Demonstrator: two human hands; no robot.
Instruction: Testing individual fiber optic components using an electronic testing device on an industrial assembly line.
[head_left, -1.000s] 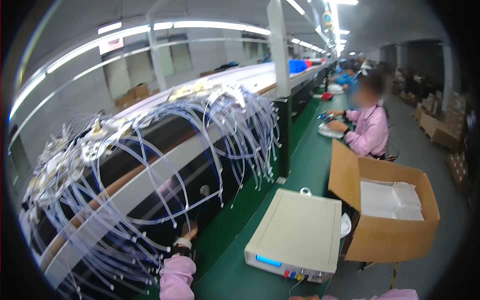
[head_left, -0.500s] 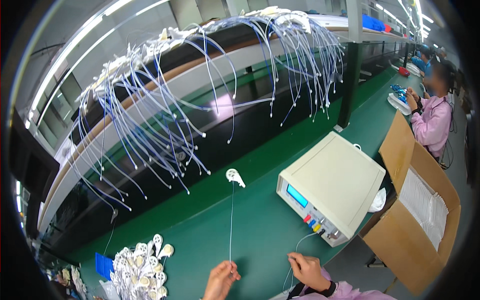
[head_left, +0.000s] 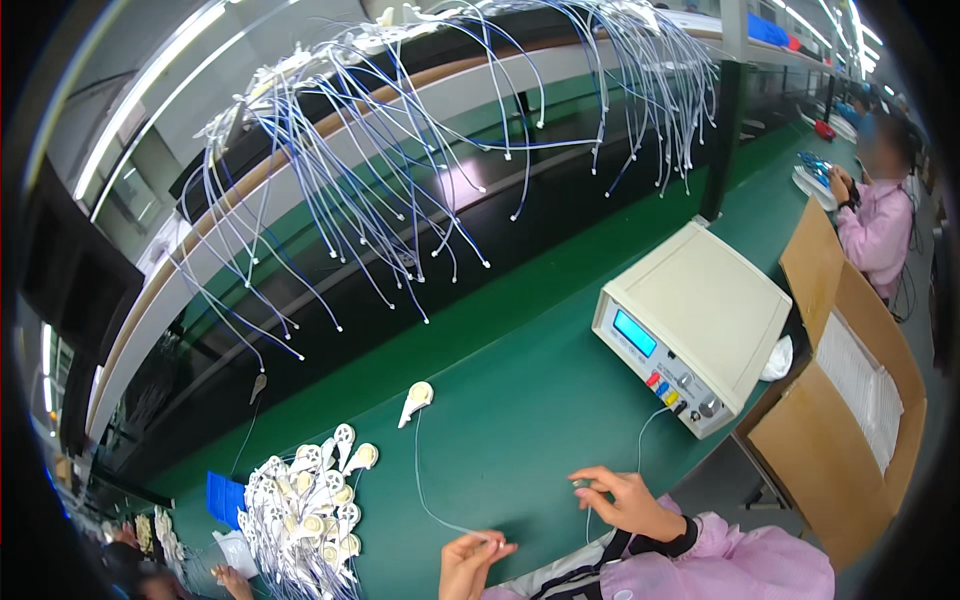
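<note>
A thin grey cable runs from a white plastic piece point(head_left: 418, 398) on the green bench toward me, slack and curved. The piece has a round cream disc and a tapered tail. My left hand point(head_left: 470, 563) pinches the cable's near end between thumb and fingers. To its right, my right hand point(head_left: 628, 502) is closed in a pinch on a small metallic connector point(head_left: 580, 484), apart from the left hand. A lead point(head_left: 640, 440) drops from the cream bench tester point(head_left: 695, 325) and passes behind my right hand. The tester has a lit blue screen and coloured terminals.
A heap of similar white pieces point(head_left: 305, 510) lies left, beside a blue bin point(head_left: 225, 500). Cables hang from a shelf point(head_left: 400, 90) above. An open carton point(head_left: 815, 440) stands right. Another person's hand point(head_left: 235, 583) shows lower left; a person in pink point(head_left: 878, 225) sits far right.
The view has shifted. The white piece has turned over and come nearer the heap; its cable, taut before, is now slack. My right hand has lifted slightly. Another person's hand has appeared lower left.
</note>
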